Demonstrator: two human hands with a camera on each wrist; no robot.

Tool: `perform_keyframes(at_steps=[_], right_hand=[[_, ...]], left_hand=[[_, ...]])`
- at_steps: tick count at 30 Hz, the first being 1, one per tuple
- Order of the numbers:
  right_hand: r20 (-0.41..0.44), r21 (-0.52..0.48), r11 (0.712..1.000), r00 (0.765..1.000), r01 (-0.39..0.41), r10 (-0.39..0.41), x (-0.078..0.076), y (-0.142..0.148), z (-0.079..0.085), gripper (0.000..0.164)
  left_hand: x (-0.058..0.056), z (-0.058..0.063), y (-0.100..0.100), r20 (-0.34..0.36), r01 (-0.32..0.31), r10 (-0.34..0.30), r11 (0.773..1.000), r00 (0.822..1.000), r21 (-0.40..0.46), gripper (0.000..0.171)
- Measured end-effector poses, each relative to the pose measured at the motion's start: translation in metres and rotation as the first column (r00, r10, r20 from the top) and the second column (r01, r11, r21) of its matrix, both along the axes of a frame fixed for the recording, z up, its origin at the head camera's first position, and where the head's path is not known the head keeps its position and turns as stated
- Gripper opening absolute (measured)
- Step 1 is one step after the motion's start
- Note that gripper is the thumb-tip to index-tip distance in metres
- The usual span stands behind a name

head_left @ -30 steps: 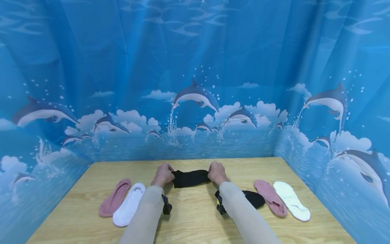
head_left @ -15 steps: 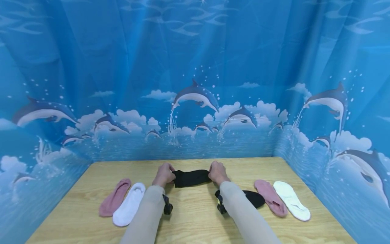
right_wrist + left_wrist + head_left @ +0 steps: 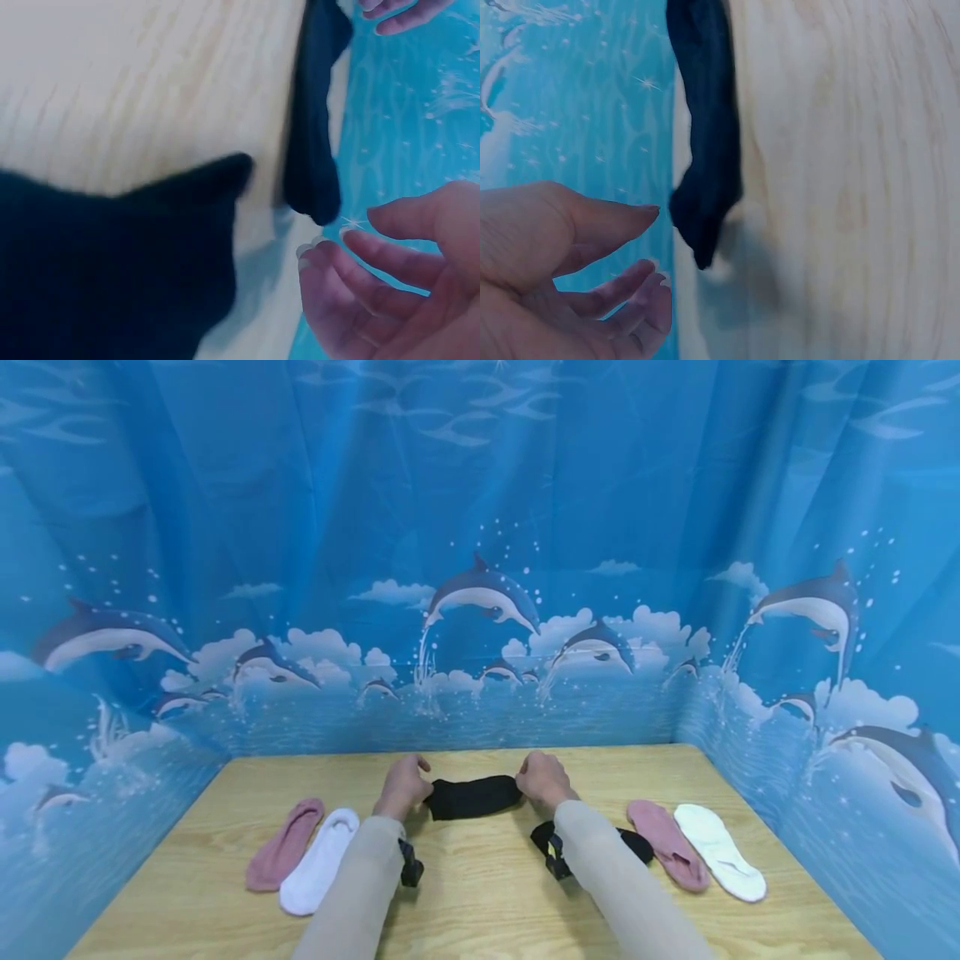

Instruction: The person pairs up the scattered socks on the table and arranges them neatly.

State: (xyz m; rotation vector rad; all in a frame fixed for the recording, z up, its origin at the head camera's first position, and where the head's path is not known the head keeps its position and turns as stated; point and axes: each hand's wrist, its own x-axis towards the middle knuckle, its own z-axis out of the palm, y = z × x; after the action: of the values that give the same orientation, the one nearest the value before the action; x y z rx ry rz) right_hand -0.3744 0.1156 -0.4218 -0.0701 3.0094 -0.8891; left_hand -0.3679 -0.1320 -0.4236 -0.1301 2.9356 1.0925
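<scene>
A black sock (image 3: 474, 797) lies flat and crosswise near the table's far edge, between the two hands. My left hand (image 3: 406, 783) is at its left end; in the left wrist view, thumb and fingers (image 3: 615, 289) stand apart with nothing between them, just off the sock's tip. At the other end is my right hand (image 3: 543, 778), its loosely bent fingers (image 3: 382, 262) clear of the cloth in the right wrist view. A second black sock (image 3: 637, 845) lies under the right forearm, which hides its middle; its near part (image 3: 112, 270) looms large in the right wrist view.
Left of the left forearm lie a pink sock (image 3: 287, 847) and a white sock (image 3: 321, 864), side by side. Another pink sock (image 3: 667, 843) and white sock (image 3: 720, 852) lie on the right. A blue dolphin-print curtain (image 3: 480, 718) borders the wooden table (image 3: 480, 893).
Both hands have let go of the far black sock, which stays spread on the table. My right hand and forearm have shifted slightly right, while the left has barely moved.
</scene>
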Motion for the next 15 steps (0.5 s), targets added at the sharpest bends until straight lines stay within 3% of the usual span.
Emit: perform_keyframes(at_steps=[6, 15], right_hand=[[0.035, -0.051, 0.998, 0.999, -0.024, 0.026, 0.007, 0.015, 0.014, 0.014], [0.004, -0.064, 0.996, 0.998, -0.066, 0.066, 0.023, 0.035, 0.030, 0.019]], left_hand=[[0.007, 0.012, 0.007, -0.033, 0.068, -0.067, 0.997, 0.997, 0.044, 0.034], [0.027, 0.030, 0.037, -0.075, 0.176, -0.169, 0.979, 0.983, 0.106, 0.028]])
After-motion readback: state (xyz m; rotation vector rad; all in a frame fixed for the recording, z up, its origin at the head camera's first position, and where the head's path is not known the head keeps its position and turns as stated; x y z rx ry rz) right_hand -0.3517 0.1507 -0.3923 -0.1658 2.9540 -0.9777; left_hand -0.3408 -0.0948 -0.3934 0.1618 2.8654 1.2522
